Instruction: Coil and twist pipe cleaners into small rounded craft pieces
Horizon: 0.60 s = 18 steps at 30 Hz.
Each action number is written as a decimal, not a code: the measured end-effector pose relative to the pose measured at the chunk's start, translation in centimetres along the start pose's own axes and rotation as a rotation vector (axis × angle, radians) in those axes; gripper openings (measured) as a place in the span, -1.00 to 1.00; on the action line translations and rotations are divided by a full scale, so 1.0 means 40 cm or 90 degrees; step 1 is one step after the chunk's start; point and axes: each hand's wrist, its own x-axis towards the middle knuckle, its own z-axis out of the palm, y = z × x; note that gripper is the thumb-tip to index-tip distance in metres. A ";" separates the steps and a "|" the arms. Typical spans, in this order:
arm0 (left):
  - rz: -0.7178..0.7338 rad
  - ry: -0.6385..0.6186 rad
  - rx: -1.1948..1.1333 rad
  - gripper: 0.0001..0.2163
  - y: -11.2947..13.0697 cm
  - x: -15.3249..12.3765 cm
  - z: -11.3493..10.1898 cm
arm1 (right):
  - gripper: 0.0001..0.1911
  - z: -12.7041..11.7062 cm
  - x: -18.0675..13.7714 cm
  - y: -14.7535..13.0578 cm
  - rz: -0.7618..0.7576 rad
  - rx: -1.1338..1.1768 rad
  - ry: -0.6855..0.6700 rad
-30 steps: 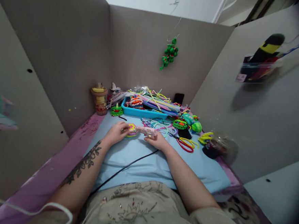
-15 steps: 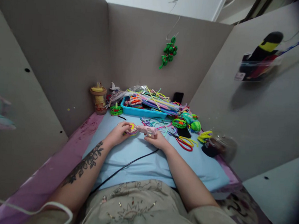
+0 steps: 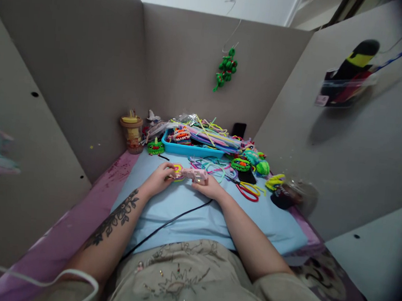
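My right hand [image 3: 207, 186] is wrapped round a pink hot glue gun [image 3: 195, 175], whose nozzle points left. A black cord [image 3: 171, 221] runs from near that hand toward my lap. With its fingers closed on the edge, my left hand [image 3: 162, 177] grips a small round piece of coiled pipe cleaner [image 3: 178, 171] in yellow, pink and white. The glue gun's tip is at this piece; whether it touches cannot be made out. Both hands are over a light blue cloth [image 3: 181, 229].
Behind the hands is a blue tray [image 3: 194, 151] heaped with pipe cleaners [image 3: 210, 137]. To the right lie red-and-yellow-handled scissors [image 3: 248, 190], green fuzzy figures [image 3: 241, 165] and a dark cap [image 3: 282, 198]. A lidded cup [image 3: 132, 134] stands back left. Grey panels [image 3: 193, 67] enclose the table.
The glue gun and my right hand have shifted very slightly left. The coiled piece shows a little more of its face; both grips are the same.
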 end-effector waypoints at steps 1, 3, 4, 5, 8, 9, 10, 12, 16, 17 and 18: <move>0.000 0.009 -0.008 -0.89 -0.002 0.000 0.001 | -0.56 0.000 0.000 0.002 0.016 0.003 0.022; 0.002 0.023 -0.022 -0.92 -0.005 0.001 0.001 | -0.56 -0.001 0.003 0.005 0.060 0.016 0.068; 0.002 0.025 -0.026 -0.93 -0.005 0.001 0.000 | -0.56 0.000 0.005 0.004 0.088 0.030 0.093; 0.002 0.023 -0.028 -0.92 -0.005 0.002 -0.003 | -0.56 0.001 0.007 0.002 0.116 0.050 0.118; -0.001 -0.001 -0.022 -0.86 -0.003 0.001 -0.014 | -0.53 0.014 0.020 -0.012 0.169 0.133 0.172; -0.003 -0.009 -0.020 -0.83 -0.004 0.001 -0.017 | -0.51 0.021 0.024 -0.017 0.169 0.159 0.182; -0.005 -0.014 -0.021 -0.81 -0.006 0.001 -0.020 | -0.49 0.028 0.029 -0.021 0.161 0.181 0.183; -0.006 -0.018 -0.031 -0.78 -0.013 0.001 -0.021 | -0.46 0.043 0.036 -0.023 0.145 0.208 0.176; -0.004 -0.013 -0.048 -0.78 -0.028 0.003 -0.015 | -0.53 0.067 0.041 -0.004 0.159 0.212 0.151; -0.005 -0.007 -0.046 -0.79 -0.030 0.004 -0.013 | -0.55 0.070 0.041 0.002 0.166 0.210 0.148; -0.007 0.001 -0.041 -0.80 -0.032 0.005 -0.011 | -0.56 0.073 0.041 0.006 0.171 0.211 0.148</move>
